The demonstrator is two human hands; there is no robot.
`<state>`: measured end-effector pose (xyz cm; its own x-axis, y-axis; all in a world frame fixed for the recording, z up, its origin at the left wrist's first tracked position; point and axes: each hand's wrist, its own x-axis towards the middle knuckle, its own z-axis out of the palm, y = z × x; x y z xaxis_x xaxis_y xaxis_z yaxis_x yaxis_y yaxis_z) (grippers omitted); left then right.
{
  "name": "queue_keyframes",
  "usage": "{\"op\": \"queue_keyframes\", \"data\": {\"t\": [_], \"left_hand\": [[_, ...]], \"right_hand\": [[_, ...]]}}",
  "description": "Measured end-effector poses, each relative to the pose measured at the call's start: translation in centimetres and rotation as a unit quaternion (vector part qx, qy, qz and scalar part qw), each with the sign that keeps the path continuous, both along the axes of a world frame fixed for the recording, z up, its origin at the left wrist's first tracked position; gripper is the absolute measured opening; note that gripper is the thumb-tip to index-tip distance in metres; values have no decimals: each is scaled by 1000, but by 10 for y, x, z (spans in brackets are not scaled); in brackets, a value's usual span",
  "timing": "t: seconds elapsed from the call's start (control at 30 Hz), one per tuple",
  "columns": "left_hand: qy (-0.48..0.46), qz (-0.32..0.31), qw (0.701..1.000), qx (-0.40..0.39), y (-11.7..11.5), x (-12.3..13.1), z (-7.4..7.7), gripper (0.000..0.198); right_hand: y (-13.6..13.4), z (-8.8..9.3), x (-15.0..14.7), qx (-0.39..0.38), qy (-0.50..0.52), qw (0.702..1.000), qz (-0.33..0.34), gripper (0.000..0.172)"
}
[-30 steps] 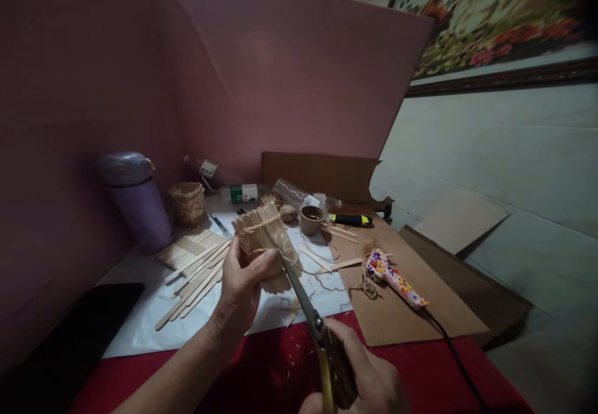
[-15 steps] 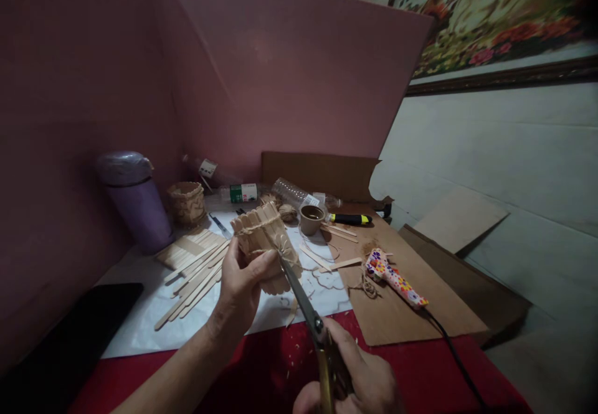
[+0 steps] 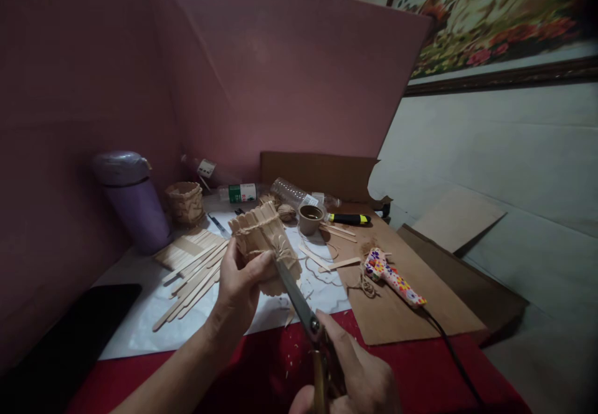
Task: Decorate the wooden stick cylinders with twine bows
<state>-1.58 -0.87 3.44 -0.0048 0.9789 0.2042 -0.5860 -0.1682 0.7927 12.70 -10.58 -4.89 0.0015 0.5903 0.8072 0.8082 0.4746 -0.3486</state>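
Note:
My left hand is closed around a small holder made of wooden craft sticks, bound with twine that is knotted in a bow-like bunch on its side. The holder is tilted above the white sheet. In my right hand is a pair of scissors, my fingers around the handles. The blades look nearly closed, and their tips lie against the holder by the twine, close to my left thumb. Whether twine is between the blades cannot be made out.
Loose craft sticks lie left on white paper. A flowered glue gun rests on cardboard, its cord running down right. Behind are a small cup, plastic bottles, a stick basket and a purple tumbler.
The scissors have shifted slightly left and up, and their blades appear a little more closed. My left hand keeps its hold on the craft-stick holder, almost unmoved.

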Motion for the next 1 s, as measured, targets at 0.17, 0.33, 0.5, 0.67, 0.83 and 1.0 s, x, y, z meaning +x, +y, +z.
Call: {"op": "queue_keyframes", "data": {"t": [0.17,0.33,0.5,0.67,0.83,1.0], "left_hand": [[-4,-9,1000,2,-1,1,2,49],[0,-14,1000,2,-5,2,4,49],[-2,-17,1000,-4,-6,2,5,50],[5,-11,1000,-11,-5,2,3,53],[-5,-6,1000,-10,-2,0,2,45],[-83,24,995,-42,5,-7,11,33]], "right_hand": [[-1,1,0,2,-1,999,-33,54],[-1,-2,0,3,10,999,-37,51],[0,1,3,-4,1,1000,-13,58],[1,1,1,-13,7,1000,12,49],[-2,1,3,-44,48,997,38,45],[2,25,29,-159,32,987,4,32]]}}
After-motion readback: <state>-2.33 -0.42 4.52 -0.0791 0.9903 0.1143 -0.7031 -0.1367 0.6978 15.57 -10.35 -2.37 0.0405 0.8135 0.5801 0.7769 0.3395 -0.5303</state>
